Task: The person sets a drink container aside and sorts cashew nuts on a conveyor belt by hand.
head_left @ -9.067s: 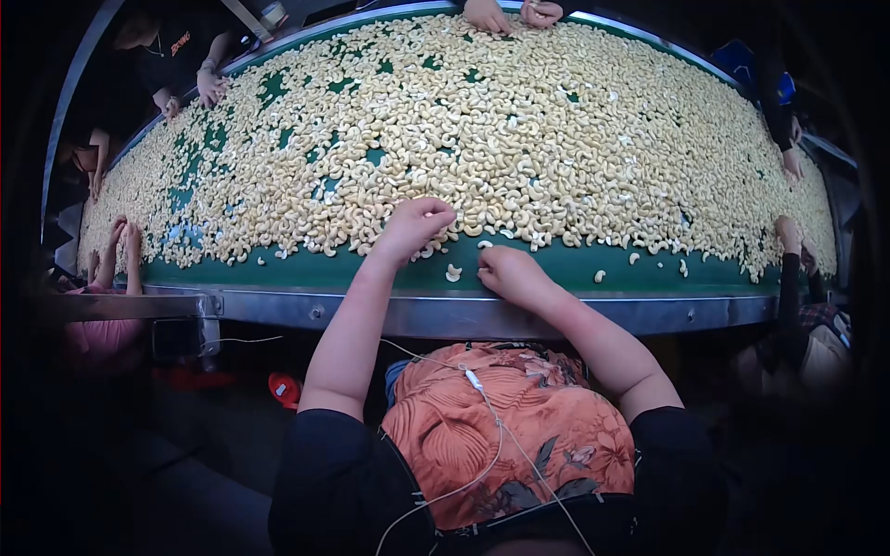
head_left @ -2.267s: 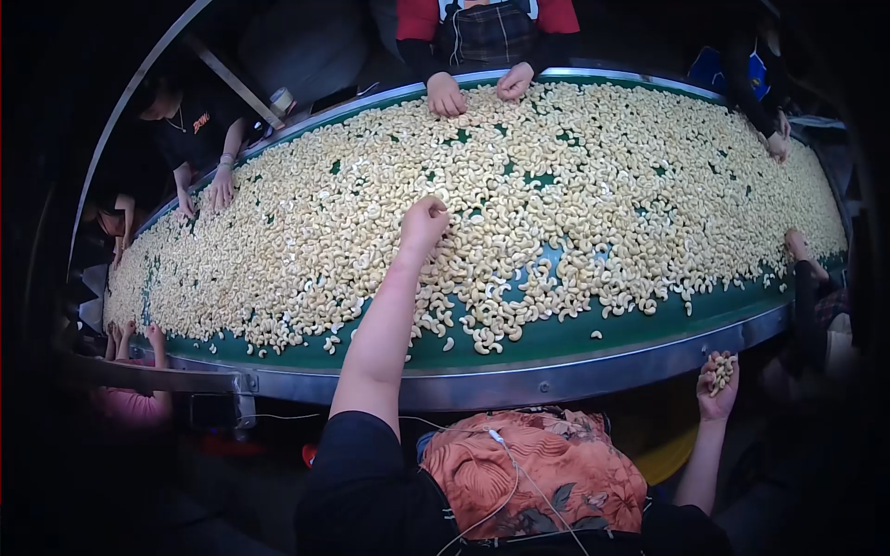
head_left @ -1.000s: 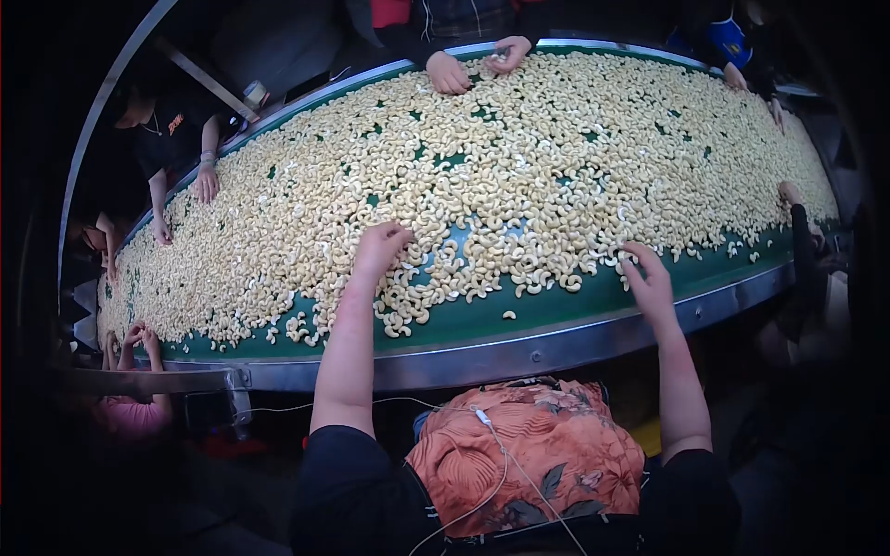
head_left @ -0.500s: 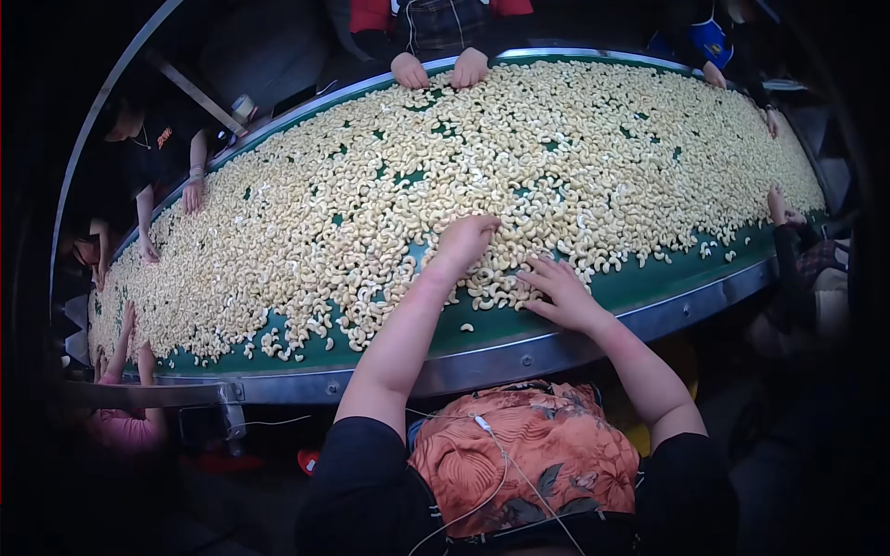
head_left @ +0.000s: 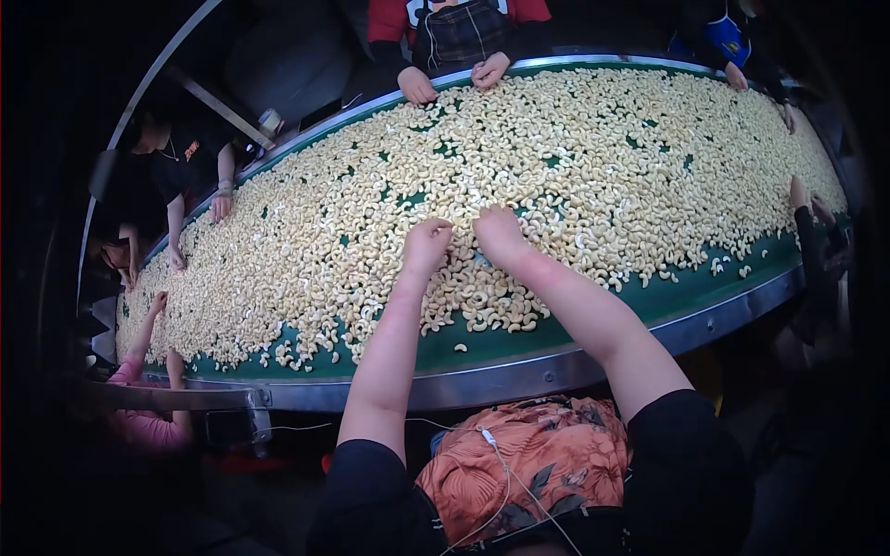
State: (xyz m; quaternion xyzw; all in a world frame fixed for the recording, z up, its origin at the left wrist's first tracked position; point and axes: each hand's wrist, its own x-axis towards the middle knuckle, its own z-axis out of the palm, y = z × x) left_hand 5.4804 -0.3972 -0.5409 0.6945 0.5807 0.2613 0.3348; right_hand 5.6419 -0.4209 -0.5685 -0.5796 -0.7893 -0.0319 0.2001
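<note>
Pale cashew nuts [head_left: 371,185] lie thickly over a green belt [head_left: 491,345], with green patches showing between them. My left hand [head_left: 428,246] rests over the nuts near the middle, its fingers bent together; whatever they hold is too small to make out. Just to its right, my right hand [head_left: 499,233] reaches into the nuts with its fingers curled down, and the fingertips are partly hidden. A small gap with nuts in it separates the two hands. One loose cashew [head_left: 461,348] lies on the bare green strip nearer to me.
A metal rim [head_left: 547,375] runs along the near side. Across the belt, a person's hands [head_left: 417,85] touch the nuts. Other people's hands are at the left [head_left: 221,206] and the right [head_left: 735,76]. A metal bar [head_left: 176,398] crosses the lower left.
My right hand has moved forward and left, from spread over the near edge of the nuts to curled beside my left hand. My left hand has shifted left in the view, which has also shifted.
</note>
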